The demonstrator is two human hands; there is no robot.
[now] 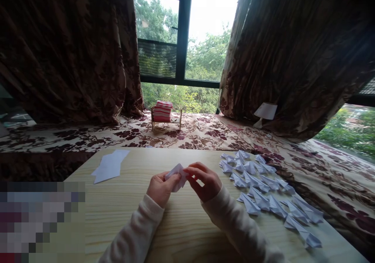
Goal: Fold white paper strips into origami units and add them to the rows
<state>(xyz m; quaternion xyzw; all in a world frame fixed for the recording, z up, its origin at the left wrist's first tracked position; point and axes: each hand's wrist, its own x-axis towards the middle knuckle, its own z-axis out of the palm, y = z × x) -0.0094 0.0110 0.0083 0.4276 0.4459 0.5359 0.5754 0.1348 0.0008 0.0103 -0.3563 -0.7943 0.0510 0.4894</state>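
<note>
A small piece of folded white paper (176,174) is held up over the middle of the wooden table (123,224). My left hand (160,188) grips it from the left, thumb pressed on its face. With thumb and index finger, my right hand (205,180) pinches its right corner. Many folded paper pieces (268,201), pointed and standing in loose rows, lie on the table to the right of my right hand. Flat white paper sheets (110,166) rest at the table's far left.
Behind the table, a ledge covered in floral cloth (199,132) carries a small wooden stand (166,121) with folded red-and-white striped cloths (163,111). A small white-shaded lamp (265,111) stands toward the right. Floral curtains (73,52) frame the window. The lower left corner is pixelated.
</note>
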